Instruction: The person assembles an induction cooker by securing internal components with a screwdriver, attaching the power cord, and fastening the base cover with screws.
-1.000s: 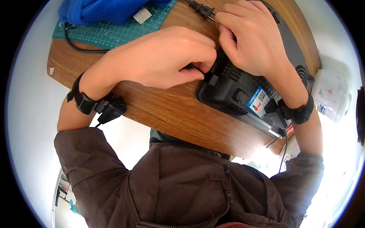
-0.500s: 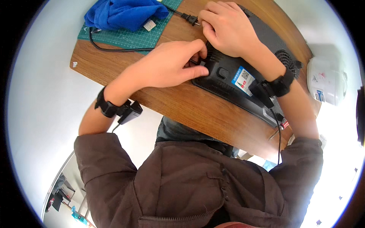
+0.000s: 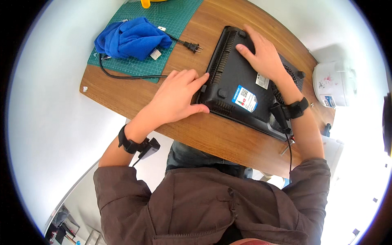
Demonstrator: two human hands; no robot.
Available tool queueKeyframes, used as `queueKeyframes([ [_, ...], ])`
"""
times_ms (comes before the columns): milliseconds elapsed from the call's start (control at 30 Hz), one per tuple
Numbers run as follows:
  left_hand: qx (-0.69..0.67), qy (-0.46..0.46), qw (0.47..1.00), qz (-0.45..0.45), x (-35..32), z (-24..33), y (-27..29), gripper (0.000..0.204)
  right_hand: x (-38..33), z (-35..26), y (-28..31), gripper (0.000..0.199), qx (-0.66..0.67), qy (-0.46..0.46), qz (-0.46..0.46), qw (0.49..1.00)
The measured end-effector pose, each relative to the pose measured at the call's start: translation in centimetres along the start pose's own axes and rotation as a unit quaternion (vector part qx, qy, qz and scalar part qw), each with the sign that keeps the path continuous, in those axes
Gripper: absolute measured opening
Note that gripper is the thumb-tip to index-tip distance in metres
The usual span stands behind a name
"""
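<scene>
Induction cooker (image 3: 245, 87), black, upside down, is lying on the wooden table (image 3: 196, 134) with its long axis running from the near-right corner to the far-left, diagonal to the table edge. Left hand (image 3: 177, 98) is laid flat, fingers (image 3: 195, 79) extended and close together, fingertips pressed against the cooker's left edge, thumb hooked at the near-left corner; nothing is clamped. Right hand (image 3: 263, 55) is placed palm-down on the underside toward the far end, fingers slightly spread, not gripping. Cooker lies directly to the right of the left fingertips and under the right hand, so both hands are in contact; right is further in. Power cord (image 3: 134, 75) with plug (image 3: 192, 46) is seen loose beyond the left hand, unplugged. Count: one cooker, one cord, one blue cloth (image 3: 130, 38) on one green cutting mat (image 3: 163, 24), one white rice cooker (image 3: 337, 83) well apart at right, one wrist band per arm.
</scene>
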State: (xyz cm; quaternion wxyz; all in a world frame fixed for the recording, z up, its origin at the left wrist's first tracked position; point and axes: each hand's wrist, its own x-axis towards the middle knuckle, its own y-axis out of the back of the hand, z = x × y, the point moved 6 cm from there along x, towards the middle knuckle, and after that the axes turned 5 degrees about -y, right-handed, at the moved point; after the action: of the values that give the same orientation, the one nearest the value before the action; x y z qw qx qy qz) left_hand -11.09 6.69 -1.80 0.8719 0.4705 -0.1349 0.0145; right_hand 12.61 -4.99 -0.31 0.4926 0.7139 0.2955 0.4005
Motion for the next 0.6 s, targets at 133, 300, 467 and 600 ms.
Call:
queueKeyframes([
  [133,0.007,0.004,1.0,-0.01,0.26,0.11,-0.18,0.084,0.13,-0.84,-0.2,0.07,-0.019,-0.005,-0.018,1.0],
  [300,0.016,0.018,0.999,-0.021,0.49,0.52,-0.06,0.08,-0.08,-1.26,-0.37,0.067,-0.04,0.006,0.001,0.999],
  [467,0.004,0.022,1.0,-0.006,0.34,0.52,-0.37,0.085,-0.18,-1.19,-0.48,0.066,-0.041,0.016,0.003,0.999],
  [600,-0.005,0.012,1.0,0.005,0.62,0.03,-0.58,0.084,-0.36,-0.47,-0.97,0.059,-0.046,0.01,0.002,0.999],
])
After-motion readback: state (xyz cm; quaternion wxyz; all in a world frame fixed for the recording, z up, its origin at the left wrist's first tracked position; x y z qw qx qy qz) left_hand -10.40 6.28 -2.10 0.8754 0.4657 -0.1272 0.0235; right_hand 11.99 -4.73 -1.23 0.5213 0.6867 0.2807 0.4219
